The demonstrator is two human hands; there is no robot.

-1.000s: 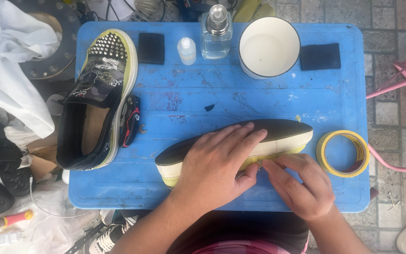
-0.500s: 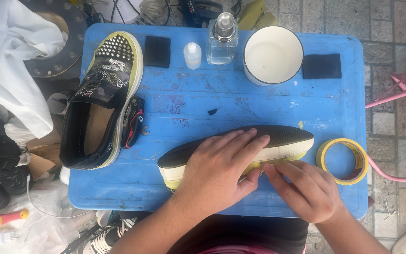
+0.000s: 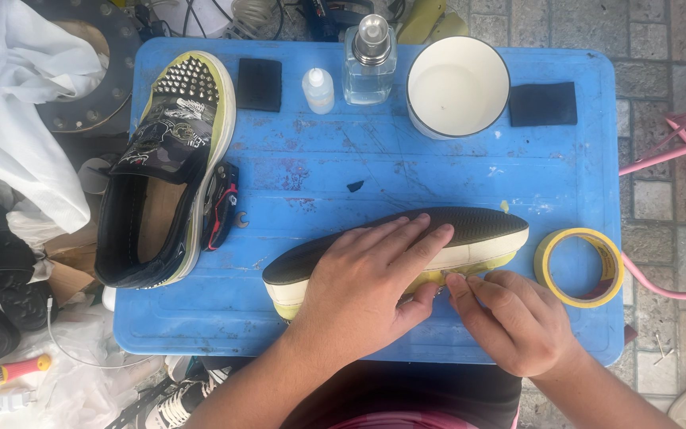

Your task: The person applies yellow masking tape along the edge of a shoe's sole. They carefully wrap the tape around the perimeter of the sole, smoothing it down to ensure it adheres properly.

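While the left hand (image 3: 363, 278) lies flat on the overturned shoe (image 3: 406, 242) at lower centre, fingers spread, the right hand (image 3: 514, 322) has its fingers pinched on the shoe's yellow edge.

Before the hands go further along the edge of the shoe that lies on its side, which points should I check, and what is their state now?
1. Left hand flat on the shoe, steadying it: ok.
2. Right hand fingertips at the yellow sole edge: ok.
3. What the fingertips pinch: cannot tell.
4. Tape roll beside the shoe's toe: ok.
5. White bowl and glass bottle apart from the hands: ok.
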